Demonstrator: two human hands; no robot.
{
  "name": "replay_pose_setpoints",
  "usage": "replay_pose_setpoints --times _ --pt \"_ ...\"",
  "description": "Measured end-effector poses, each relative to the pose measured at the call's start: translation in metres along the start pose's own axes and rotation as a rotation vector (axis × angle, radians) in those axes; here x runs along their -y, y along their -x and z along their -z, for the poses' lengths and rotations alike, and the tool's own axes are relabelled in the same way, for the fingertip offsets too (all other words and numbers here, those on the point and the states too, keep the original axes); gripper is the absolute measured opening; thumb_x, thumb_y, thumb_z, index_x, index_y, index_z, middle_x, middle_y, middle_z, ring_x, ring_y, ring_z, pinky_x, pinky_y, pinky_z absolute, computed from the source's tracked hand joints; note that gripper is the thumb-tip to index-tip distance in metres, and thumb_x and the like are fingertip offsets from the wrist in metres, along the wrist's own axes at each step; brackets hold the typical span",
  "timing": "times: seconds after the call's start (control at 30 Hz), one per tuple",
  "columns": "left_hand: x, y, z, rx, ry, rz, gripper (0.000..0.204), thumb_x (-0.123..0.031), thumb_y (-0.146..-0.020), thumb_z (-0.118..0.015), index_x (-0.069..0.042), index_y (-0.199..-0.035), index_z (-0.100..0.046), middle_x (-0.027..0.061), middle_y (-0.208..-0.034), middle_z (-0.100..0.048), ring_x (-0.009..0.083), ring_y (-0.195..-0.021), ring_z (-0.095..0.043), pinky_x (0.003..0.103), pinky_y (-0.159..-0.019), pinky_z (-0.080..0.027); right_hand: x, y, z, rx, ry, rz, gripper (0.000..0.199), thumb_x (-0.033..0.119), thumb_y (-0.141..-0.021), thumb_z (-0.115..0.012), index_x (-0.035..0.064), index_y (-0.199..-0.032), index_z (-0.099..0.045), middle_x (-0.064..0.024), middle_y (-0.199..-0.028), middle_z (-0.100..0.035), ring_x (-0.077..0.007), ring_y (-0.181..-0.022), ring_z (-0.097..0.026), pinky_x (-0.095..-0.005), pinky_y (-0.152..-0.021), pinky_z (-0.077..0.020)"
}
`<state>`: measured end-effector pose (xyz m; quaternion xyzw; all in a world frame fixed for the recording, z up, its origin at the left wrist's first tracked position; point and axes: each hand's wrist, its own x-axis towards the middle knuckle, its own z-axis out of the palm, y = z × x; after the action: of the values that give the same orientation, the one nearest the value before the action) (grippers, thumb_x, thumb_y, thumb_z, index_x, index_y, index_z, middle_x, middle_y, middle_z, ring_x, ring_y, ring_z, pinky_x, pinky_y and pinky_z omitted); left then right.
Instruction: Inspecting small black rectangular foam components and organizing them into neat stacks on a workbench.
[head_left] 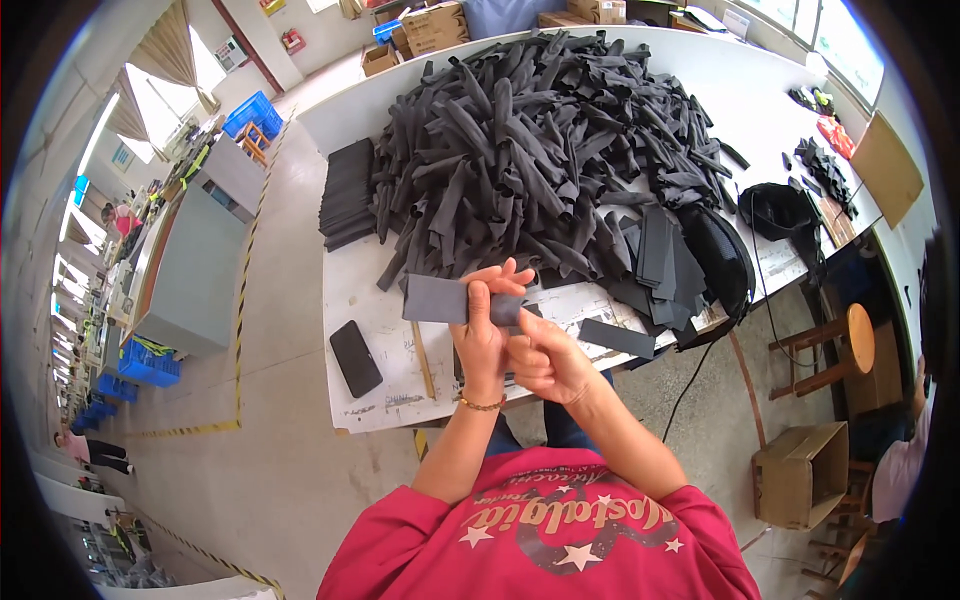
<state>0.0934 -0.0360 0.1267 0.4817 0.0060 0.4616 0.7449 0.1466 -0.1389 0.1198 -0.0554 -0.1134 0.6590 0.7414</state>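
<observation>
The left hand [482, 345] held the flat grey strip [435, 299] between thumb and fingers above the white table [348, 285], the right hand [548, 358] pinched its right end, and it seemed light, bendy and best held by its ends.

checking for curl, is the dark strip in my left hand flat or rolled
Flat where visible: the dark strip has straight edges and a smooth face; the left hand hides part of it.

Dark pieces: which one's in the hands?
The flat strip held by left hand and right hand; the others lie heaped, stacked or loose on the table.
</observation>
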Motion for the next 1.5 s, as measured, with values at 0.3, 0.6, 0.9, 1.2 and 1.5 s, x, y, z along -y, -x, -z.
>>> replay_pose_setpoints --times 0.3,0.6,0.9,1.2,1.5 --pt "-0.004 -0.017 0.065 -0.316 0.624 0.056 0.024 -0.022 -0.102 -0.046 -0.001 -0.111 -0.055 0.0083 -0.09 -0.067 0.0274 -0.116 -0.057 0.044 -0.116 -0.033 0.086 0.037 -0.017 -0.284 0.748 0.87 0.069 0.01 -0.092 -0.059 0.0181 -0.152 -0.026 0.0016 -0.08 -0.051 -0.002 -0.049 -0.035 -0.0168 -0.04 -0.0289" --pt "-0.011 -0.003 0.029 -0.167 0.433 0.205 0.026 -0.024 -0.1 -0.051 -0.002 -0.113 -0.057 0.0108 -0.093 -0.069 0.0309 -0.114 -0.06 0.044 -0.112 -0.036 0.002 -0.013 -0.042 -0.539 1.139 0.489 0.021 0.018 -0.094 -0.063 -0.001 -0.103 -0.065 -0.0024 -0.079 -0.065 -0.007 -0.063 -0.057 -0.0215 -0.059 -0.0454" --pt "-0.016 -0.026 0.063 -0.328 0.675 0.021 0.023 -0.023 -0.101 -0.048 -0.003 -0.102 -0.059 0.0102 -0.092 -0.067 0.0245 -0.114 -0.06 0.045 -0.115 -0.034 -0.003 0.021 -0.014 -0.656 1.546 1.023 0.013 0.008 -0.091 -0.066 0.0014 -0.082 -0.06 0.0003 -0.071 -0.06 -0.006 -0.063 -0.056 -0.0206 -0.058 -0.0448" --pt "-0.017 -0.013 0.036 -0.123 1.338 0.418 0.027 -0.015 -0.103 -0.043 0.005 -0.105 -0.06 0.013 -0.108 -0.069 0.0257 -0.117 -0.06 0.042 -0.116 -0.035 -0.01 0.001 -0.039 -0.347 1.313 0.549 0.027 0.007 -0.085 -0.073 -0.0012 -0.108 -0.061 -0.0041 -0.092 -0.067 -0.0087 -0.082 -0.062 -0.0236 -0.073 -0.0508" --pt "-0.01 -0.002 0.03 0.002 1.326 0.486 0.027 -0.012 -0.102 -0.041 0.003 -0.105 -0.063 0.0104 -0.11 -0.069 0.0238 -0.11 -0.065 0.04 -0.114 -0.037 -0.008 -0.006 -0.04 -0.216 1.395 0.581 0.01 0.006 -0.085 -0.072 -0.0003 -0.093 -0.07 -0.0047 -0.087 -0.067 -0.0113 -0.075 -0.061 -0.0252 -0.067 -0.0508"
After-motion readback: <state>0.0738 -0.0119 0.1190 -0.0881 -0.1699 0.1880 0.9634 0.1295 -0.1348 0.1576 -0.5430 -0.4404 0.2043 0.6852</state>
